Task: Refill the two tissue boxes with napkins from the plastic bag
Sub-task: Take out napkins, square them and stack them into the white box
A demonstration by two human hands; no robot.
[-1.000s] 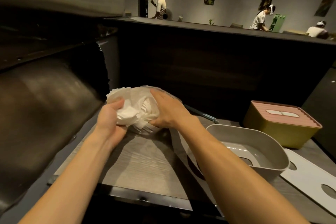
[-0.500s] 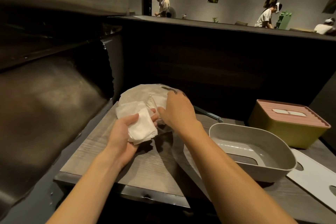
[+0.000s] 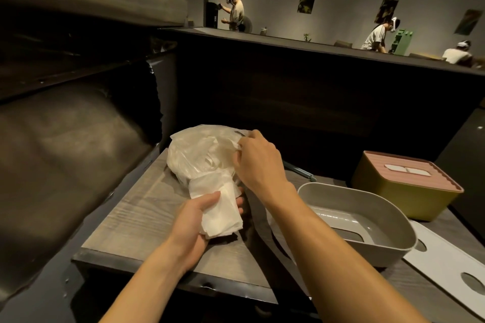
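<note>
In the head view the person is drawing napkins out of the plastic bag. The left hand is curled round a stack of napkins, thumb on top and fingers beneath, just in front of the bag. The right hand pinches the bag's loose edge on its right side, seemingly to hold it steady.

The step in hand looks like the pull-out. The next move calls for carrying the stack right of the bag to the open grey tissue box, which shows no napkins inside, and laying it flat there.

By count: one bag, one stack in hand, and two tissue boxes. The grey one is open; the yellow tissue box, right of the bag and beyond the grey one, wears its pink lid. One white lid lies flat beside the grey box.
</note>
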